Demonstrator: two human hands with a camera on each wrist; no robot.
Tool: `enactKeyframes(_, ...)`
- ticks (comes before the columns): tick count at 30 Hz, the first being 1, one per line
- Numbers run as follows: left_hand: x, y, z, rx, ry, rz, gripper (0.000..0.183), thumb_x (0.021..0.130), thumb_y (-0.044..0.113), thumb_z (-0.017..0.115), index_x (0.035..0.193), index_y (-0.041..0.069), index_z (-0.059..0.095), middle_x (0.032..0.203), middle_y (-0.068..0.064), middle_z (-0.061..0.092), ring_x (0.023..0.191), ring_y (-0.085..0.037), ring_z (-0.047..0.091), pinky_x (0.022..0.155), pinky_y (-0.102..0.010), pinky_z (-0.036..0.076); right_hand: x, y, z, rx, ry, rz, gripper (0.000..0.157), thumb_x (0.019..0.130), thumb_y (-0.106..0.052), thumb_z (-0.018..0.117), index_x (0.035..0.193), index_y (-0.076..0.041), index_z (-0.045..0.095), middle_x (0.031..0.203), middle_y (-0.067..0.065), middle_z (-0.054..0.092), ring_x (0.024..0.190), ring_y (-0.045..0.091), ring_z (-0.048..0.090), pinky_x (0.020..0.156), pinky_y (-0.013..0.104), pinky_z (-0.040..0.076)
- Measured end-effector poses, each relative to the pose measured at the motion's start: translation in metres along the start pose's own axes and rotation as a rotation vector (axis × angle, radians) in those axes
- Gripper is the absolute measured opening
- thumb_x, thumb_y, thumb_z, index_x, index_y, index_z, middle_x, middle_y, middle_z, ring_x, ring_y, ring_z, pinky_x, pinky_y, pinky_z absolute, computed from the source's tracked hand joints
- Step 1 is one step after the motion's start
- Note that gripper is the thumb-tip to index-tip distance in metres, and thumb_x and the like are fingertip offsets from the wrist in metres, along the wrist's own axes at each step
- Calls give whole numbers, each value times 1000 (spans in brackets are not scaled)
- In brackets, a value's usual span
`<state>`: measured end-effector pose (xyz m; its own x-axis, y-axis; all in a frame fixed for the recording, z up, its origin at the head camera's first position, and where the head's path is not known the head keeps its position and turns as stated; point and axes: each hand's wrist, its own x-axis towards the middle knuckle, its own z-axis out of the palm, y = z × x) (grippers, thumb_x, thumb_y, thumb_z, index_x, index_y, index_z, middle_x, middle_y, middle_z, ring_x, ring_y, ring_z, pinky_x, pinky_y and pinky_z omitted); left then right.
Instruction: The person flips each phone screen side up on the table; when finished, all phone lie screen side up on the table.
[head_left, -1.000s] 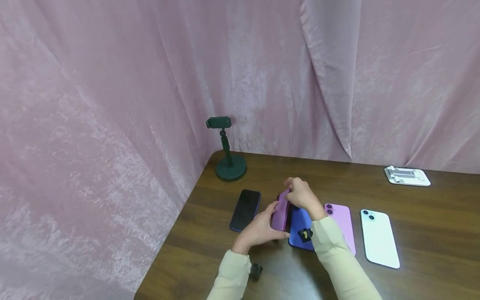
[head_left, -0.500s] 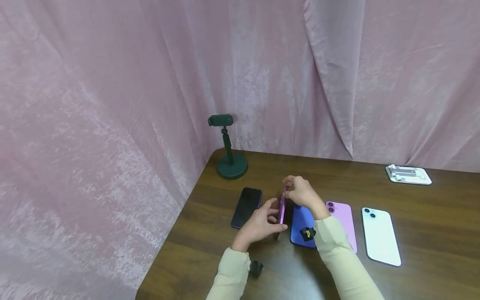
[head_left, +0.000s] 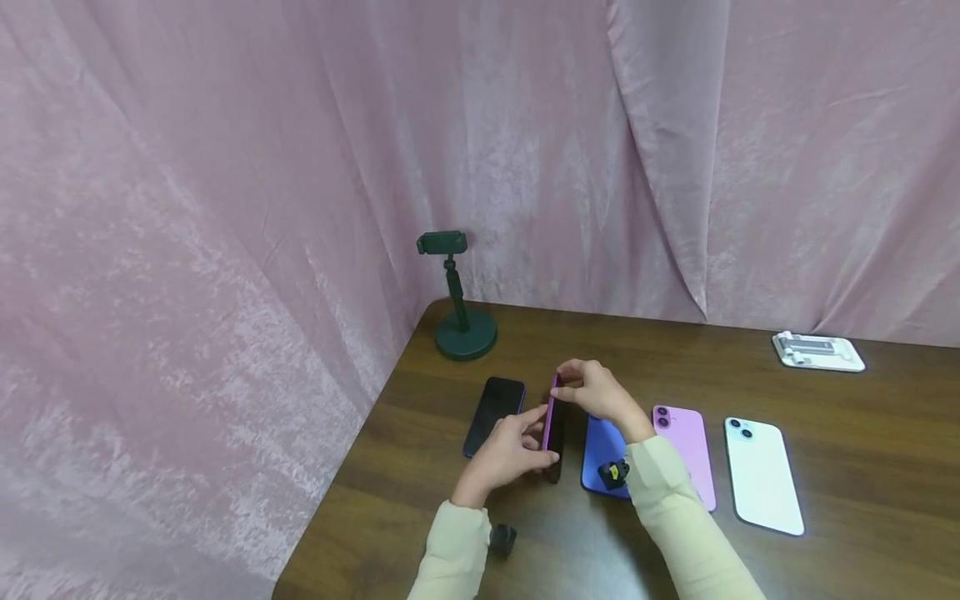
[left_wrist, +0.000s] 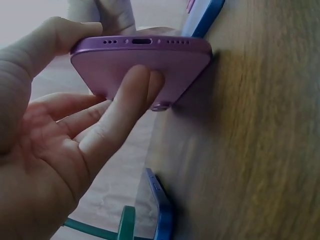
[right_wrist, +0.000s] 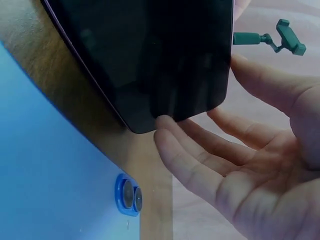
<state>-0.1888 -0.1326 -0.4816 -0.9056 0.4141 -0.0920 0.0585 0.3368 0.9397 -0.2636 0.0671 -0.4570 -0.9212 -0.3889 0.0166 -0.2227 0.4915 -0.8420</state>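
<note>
Both hands hold a magenta-pink smartphone [head_left: 551, 425], which stands on its long edge on the table. My left hand [head_left: 502, 454] grips the charging-port end; in the left wrist view its thumb lies on that end and fingers touch the pink back [left_wrist: 115, 67]. At the camera end, my right hand [head_left: 600, 396] holds the top corner between thumb and fingers. The dark screen [right_wrist: 165, 55] faces right, towards a blue phone [head_left: 598, 458] lying back up, partly covered by the right wrist. Left of the held phone, another phone [head_left: 492, 412] lies with its black screen up.
A lilac phone [head_left: 690, 446] and a white phone [head_left: 763, 475] lie back up to the right. Near the far left corner stands a dark green phone stand [head_left: 465, 335]. A flat white folded holder [head_left: 817, 352] lies by the back edge. Pink curtains [head_left: 525, 167] border the table.
The magenta phone has turned from a tilt with its back showing to nearly edge-on upright. Both hands have shifted slightly left with it, away from the blue phone.
</note>
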Motion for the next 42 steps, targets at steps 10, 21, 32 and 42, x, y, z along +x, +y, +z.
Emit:
enactKeyframes(10,0,-6,2,51,35,-6,62,89,-5,72,146,-3,48,108,-22,71,66,-16,67,60,-24,53,-1,7,5,-70,-14,27,48,83,-2,78,124,13,59,122,31,64,115,46,60,97,56,47)
enactKeyframes(21,3,-11,7,85,101,-36,66,87,-13,69,146,-11,43,108,-13,67,68,-13,65,60,-28,56,-2,11,11,-162,-6,41,57,69,12,81,123,9,62,125,28,64,118,43,59,97,54,48)
enactKeyframes(32,5,-11,8,318,96,-59,84,69,-4,88,144,-7,49,116,-14,56,95,-18,59,82,-31,53,2,12,20,-244,11,45,58,69,11,83,124,7,64,125,25,64,112,39,60,93,52,51)
enactKeyframes(42,4,-1,9,553,104,-117,71,76,0,87,138,-9,55,135,-22,59,123,-33,56,100,-45,48,2,10,22,-266,23,60,57,71,6,87,123,8,64,123,25,65,110,40,61,92,53,51)
